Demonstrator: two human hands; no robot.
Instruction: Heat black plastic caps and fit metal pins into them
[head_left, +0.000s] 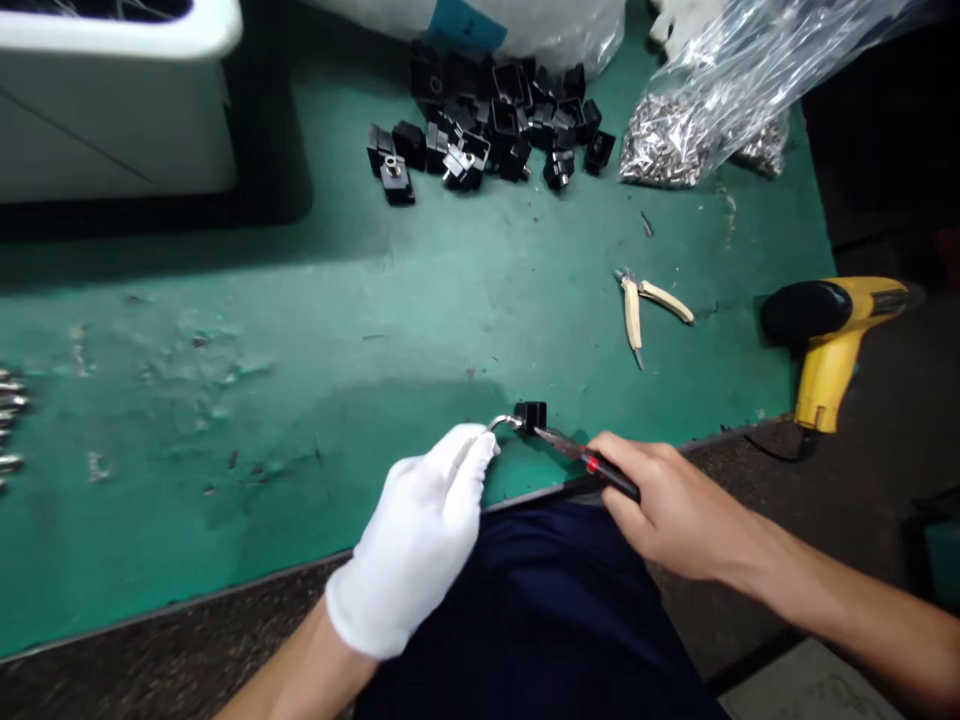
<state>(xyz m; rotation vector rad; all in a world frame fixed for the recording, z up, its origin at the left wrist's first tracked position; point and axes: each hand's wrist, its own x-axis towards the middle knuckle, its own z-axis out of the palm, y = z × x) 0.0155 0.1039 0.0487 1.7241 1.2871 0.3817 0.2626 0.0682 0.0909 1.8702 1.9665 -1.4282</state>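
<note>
My left hand [420, 535], in a white glove, is closed with thumb and fingers pinching a small shiny curved metal piece [504, 421]. The far end of that piece meets a small black box-shaped part [531, 415] just above the bench's near edge. My bare right hand [664, 505] is wrapped around the black and red handles of a pair of pliers [611, 474]. The plier jaws reach left to the lower side of the black part; whether they grip it cannot be made out.
Cutters with cream handles [634, 310] lie open on the green bench [315, 320]. Behind are a pile of black box-shaped parts [502, 115] and a clear bag of small metal pieces [664, 145]. A yellow heat gun [829, 370] rests at the right edge, a white bin [112, 120] at left.
</note>
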